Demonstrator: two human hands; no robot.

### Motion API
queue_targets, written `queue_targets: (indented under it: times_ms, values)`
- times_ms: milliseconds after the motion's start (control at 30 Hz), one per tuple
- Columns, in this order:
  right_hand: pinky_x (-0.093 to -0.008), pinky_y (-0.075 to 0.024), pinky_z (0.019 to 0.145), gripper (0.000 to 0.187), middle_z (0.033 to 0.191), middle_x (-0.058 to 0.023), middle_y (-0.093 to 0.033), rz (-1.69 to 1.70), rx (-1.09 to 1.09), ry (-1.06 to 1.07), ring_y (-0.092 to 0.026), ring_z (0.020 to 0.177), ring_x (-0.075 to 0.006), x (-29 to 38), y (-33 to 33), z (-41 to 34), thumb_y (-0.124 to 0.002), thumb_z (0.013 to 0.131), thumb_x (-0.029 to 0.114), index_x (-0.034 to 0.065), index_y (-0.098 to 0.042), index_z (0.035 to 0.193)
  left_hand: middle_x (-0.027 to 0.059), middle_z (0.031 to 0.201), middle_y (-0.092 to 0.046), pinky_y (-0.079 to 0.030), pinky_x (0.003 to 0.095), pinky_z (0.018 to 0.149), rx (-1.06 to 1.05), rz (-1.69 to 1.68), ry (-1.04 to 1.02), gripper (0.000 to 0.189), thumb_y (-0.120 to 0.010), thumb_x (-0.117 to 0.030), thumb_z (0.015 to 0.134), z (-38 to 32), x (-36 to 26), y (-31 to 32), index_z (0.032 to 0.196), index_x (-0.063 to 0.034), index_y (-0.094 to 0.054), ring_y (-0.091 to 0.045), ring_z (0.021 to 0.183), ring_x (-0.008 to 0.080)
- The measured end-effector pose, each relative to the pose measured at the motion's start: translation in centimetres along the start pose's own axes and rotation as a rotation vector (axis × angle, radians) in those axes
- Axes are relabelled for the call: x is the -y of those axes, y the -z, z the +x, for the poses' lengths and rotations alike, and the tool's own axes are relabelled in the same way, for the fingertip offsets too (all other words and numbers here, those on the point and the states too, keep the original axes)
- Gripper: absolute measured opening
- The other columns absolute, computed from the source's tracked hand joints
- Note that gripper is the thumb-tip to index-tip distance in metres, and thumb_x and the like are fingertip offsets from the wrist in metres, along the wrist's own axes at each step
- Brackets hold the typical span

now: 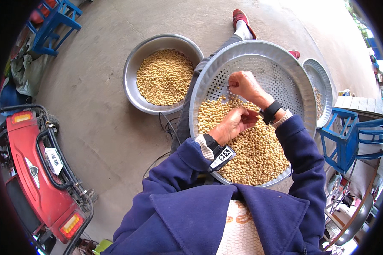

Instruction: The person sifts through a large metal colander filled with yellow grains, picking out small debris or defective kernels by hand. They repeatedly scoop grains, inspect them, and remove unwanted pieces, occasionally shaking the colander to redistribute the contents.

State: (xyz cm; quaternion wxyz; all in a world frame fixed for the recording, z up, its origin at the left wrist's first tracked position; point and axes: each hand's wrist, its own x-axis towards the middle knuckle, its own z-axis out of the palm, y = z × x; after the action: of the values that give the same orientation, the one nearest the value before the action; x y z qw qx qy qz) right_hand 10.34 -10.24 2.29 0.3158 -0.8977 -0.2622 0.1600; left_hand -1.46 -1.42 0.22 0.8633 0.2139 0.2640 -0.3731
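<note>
A large round metal sieve [309,95] with a perforated bottom rests on my lap, tilted towards me. Dried soybeans [255,159] cover its near and left part, while the holes show bare at the far side. My left hand [233,125] is low over the soybeans, palm partly up and fingers curled; what lies in them is hidden. Just beyond it, my right hand [247,85] hovers over the edge of the bean layer with its fingers bent inward and the tips hidden. Whether it pinches anything is not visible. Both wrists wear black straps.
A steel basin [131,86] of soybeans stands on the floor at left. Beyond the sieve's right rim is a smaller metal sieve [325,79] with some debris. Blue stools [341,143] are at right, another blue stool [56,24] far left, and a red vehicle [35,172] at left.
</note>
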Motion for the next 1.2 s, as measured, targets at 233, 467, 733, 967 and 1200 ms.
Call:
queue_targets:
  times_ms: [233,467,733,967,1200]
  values:
    - [-0.0344,-0.0516,0.059,0.011,0.065,-0.016,-0.062,0.137,0.026,0.059,-0.065,0.061,-0.0287,2.0,-1.2,1.3,-0.065,0.064,0.001,-0.0015,-0.063,0.075,0.0123,0.091,-0.064,-0.054,0.0351,0.081,0.002,0.03,0.001,0.024,-0.043,-0.016,0.092,-0.1,0.4,0.0,0.091,0.0017,-0.059,-0.063,0.086,0.0234]
    - [-0.0377,-0.0507,0.061,0.01,0.068,-0.0185,-0.063,0.0,0.1,0.131,-0.064,0.067,-0.0339,2.7,-1.8,2.7,-0.063,0.062,-0.001,-0.0019,-0.062,0.072,0.0087,0.088,-0.063,-0.054,0.0323,0.078,0.01,0.035,0.003,0.023,-0.044,-0.018,0.093,0.4,0.4,0.5,0.089,-0.0019,-0.06,-0.062,0.082,0.0191]
    - [-0.0411,-0.0512,0.061,0.012,0.068,-0.0165,-0.063,-0.146,0.151,0.166,-0.063,0.067,-0.0351,2.2,-0.7,1.7,-0.067,0.056,0.004,0.0024,-0.063,0.067,0.0094,0.088,-0.066,-0.053,0.0322,0.08,-0.004,0.043,0.004,0.017,-0.05,-0.016,0.089,0.3,0.0,0.6,0.091,-0.0024,-0.061,-0.064,0.082,0.0202]
    - [-0.0245,-0.044,0.051,0.009,0.059,-0.0035,-0.06,0.189,0.231,-0.07,-0.057,0.056,-0.0079,1.1,7.3,-2.9,-0.066,0.066,0.007,0.0016,-0.064,0.072,0.0173,0.096,-0.062,-0.052,0.037,0.086,-0.017,-0.138,-0.027,0.027,-0.045,-0.014,0.089,0.2,-1.1,0.3,0.098,0.0074,-0.058,-0.062,0.092,0.0272]
    - [-0.0255,-0.0491,0.053,0.017,0.063,-0.007,-0.065,0.183,0.03,-0.354,-0.062,0.057,-0.0108,-1.8,7.7,-8.6,-0.068,0.077,0.014,-0.0019,-0.064,0.076,0.0201,0.107,-0.061,-0.052,0.0382,0.09,0.046,-0.205,-0.003,0.03,-0.044,-0.009,0.089,0.4,-1.4,0.7,0.108,0.0102,-0.055,-0.06,0.099,0.0289]
